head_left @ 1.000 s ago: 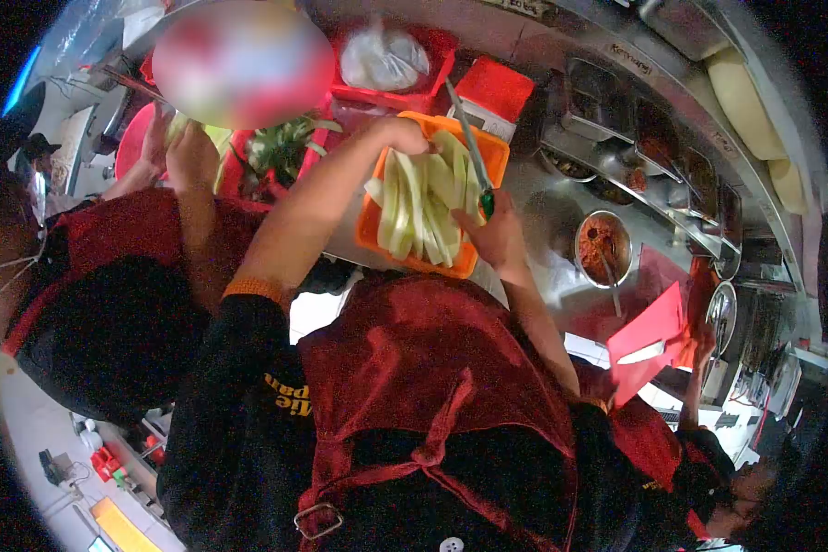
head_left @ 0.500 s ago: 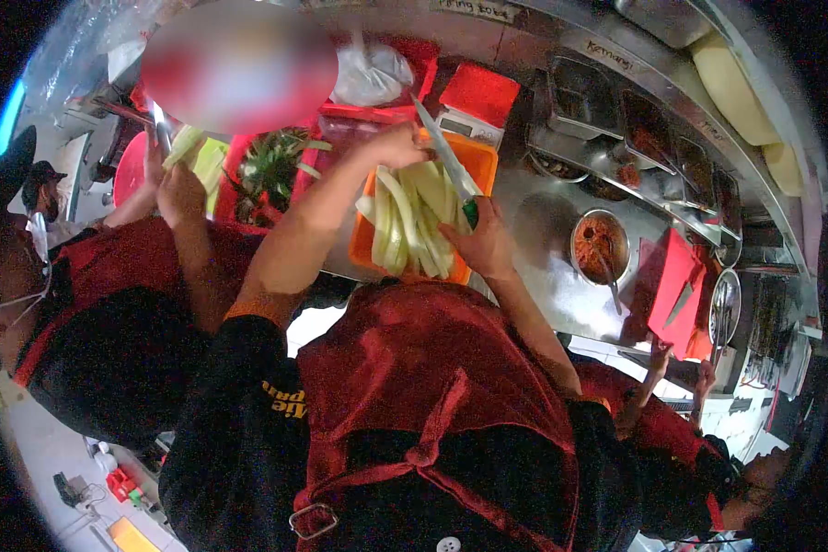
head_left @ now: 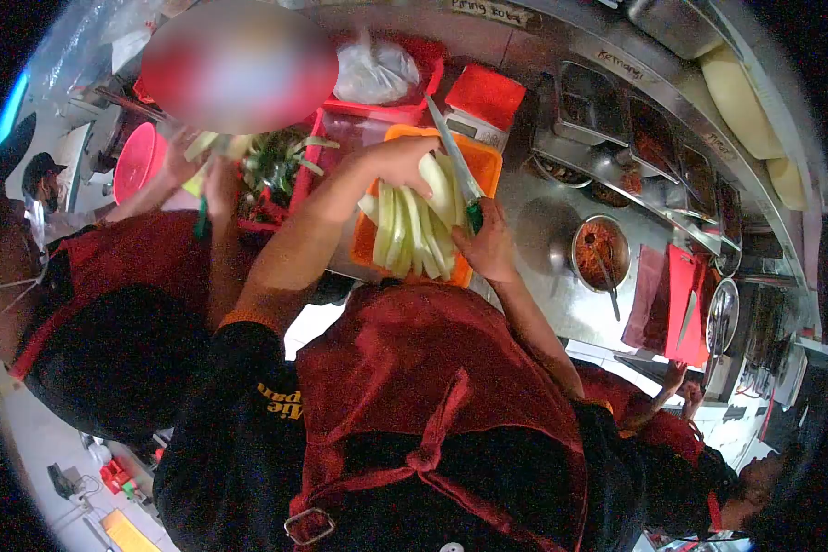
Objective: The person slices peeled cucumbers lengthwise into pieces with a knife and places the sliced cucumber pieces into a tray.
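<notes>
An orange tray (head_left: pixel 362 241) sits on the counter, filled with several long pale green vegetable strips (head_left: pixel 407 235). My left hand (head_left: pixel 408 164) reaches over the tray's upper part, its fingers bent round the top end of a pale strip. On the tray's right side, my right hand (head_left: pixel 489 241) is closed round the green handle of a knife (head_left: pixel 457 158). The blade points up and to the left, over the tray's upper right corner. The fingertips of my right hand are beside the strips.
A scale with a red top (head_left: pixel 486 96) stands beyond the tray. A bowl of red food (head_left: pixel 601 253) with a spoon lies right. At left a co-worker's hands are over a red crate of greens (head_left: pixel 272 175); another co-worker is near a red cutting board (head_left: pixel 686 304) at right.
My left hand has moved down onto the strips, and one strip's end is now raised by it. At right, the co-worker's red board has gone from tilted to lying on the counter.
</notes>
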Motion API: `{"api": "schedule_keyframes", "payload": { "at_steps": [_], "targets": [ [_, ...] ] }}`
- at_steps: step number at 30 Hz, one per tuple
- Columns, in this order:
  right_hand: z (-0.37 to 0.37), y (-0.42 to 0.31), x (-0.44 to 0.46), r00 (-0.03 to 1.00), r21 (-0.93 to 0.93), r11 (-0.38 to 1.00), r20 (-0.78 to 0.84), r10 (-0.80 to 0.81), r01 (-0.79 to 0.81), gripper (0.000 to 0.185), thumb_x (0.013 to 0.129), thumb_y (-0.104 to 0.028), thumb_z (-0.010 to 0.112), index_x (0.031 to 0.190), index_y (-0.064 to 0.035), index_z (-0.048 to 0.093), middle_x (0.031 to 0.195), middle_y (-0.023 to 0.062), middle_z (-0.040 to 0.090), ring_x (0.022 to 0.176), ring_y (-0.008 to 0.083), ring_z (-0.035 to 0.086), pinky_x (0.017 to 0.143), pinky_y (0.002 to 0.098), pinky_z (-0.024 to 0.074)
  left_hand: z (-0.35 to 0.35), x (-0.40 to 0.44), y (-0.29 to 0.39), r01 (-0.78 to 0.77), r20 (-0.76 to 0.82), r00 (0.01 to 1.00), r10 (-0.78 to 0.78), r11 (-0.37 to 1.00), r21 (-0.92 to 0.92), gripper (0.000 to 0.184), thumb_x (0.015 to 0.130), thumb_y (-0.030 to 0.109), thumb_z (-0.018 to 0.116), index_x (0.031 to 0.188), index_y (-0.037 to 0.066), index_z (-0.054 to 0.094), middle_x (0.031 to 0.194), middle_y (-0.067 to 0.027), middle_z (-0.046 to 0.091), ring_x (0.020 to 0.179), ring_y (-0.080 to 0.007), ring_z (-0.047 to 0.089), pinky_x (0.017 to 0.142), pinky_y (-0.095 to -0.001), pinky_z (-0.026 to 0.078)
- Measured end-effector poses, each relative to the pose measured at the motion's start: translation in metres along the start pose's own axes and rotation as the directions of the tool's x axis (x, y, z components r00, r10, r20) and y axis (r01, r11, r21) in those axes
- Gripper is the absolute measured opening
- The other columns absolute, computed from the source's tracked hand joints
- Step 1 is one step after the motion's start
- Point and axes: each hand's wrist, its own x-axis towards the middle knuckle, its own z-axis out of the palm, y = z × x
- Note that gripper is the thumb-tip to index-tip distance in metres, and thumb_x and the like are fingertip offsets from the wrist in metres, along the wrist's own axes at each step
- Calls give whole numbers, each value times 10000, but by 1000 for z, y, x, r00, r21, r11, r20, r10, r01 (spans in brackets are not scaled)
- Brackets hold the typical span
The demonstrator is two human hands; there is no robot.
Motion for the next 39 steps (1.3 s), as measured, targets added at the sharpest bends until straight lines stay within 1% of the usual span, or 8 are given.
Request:
{"api": "schedule_keyframes", "payload": {
  "at_steps": [4,12,18,25,29,31,34,39],
  "targets": [
    [8,14,2,996,-7,996,-15,-84,83,559,741,-205,725,1180,44,485,1141,246,536,1052,409,547,882,448,462,-16,-14,30,174,171,968,-184,982,71,516,649,275,829,1082,76,632,1087,-144,629,1009,-253,601,865,-369,473],
    [4,26,6,989,77,988,-65,-131,136,464,738,-210,741,1080,32,541,947,222,583,840,394,592,757,431,499,-51,-41,87,150,-109,985,-137,981,123,441,697,284,816,1045,73,648,959,-117,654,915,-235,623,818,-356,485],
    [-23,-15,3,984,437,883,-29,-175,170,487,768,-275,794,1081,9,552,762,36,556,700,117,504,626,302,441,-110,-72,111,104,-291,950,-116,993,-57,308,779,216,770,1001,38,653,870,-64,674,821,-135,627,731,-302,514],
    [-47,-74,3,994,804,594,74,-86,-8,418,811,-85,752,1135,35,516,958,70,644,832,115,597,752,255,483,-106,-89,113,33,-543,809,-225,940,-340,293,809,236,738,968,2,664,875,-44,669,827,-120,617,751,-292,494],
    [-42,-74,-1,999,751,659,-29,-31,42,363,846,-60,707,1132,37,504,1005,95,650,890,135,622,781,269,500,-53,-74,99,-118,-747,490,-449,815,-568,287,821,285,709,904,12,691,848,-64,682,786,-130,621,738,-285,483],
    [-46,-70,-5,1000,734,679,-1,-11,8,300,858,-68,691,1077,30,512,981,96,647,835,135,621,744,267,499,-24,-62,78,-580,-719,363,-592,461,-672,333,865,356,662,965,38,642,813,-55,641,767,-159,607,730,-317,492],
    [-45,-76,-11,993,735,672,-6,-120,86,243,900,-116,639,1045,7,488,806,79,657,575,78,520,524,217,423,-7,-54,101,-727,-533,401,-745,95,-680,386,912,446,562,1044,83,550,869,-72,606,753,-227,607,747,-392,520],
    [-42,-77,-14,988,756,652,136,-74,-55,245,927,-165,603,1063,-11,469,780,108,659,498,54,458,435,216,355,-23,-56,115,-699,-477,485,-733,2,-715,437,948,496,462,1088,90,543,919,-104,616,810,-240,617,760,-423,523]
  ]
}}
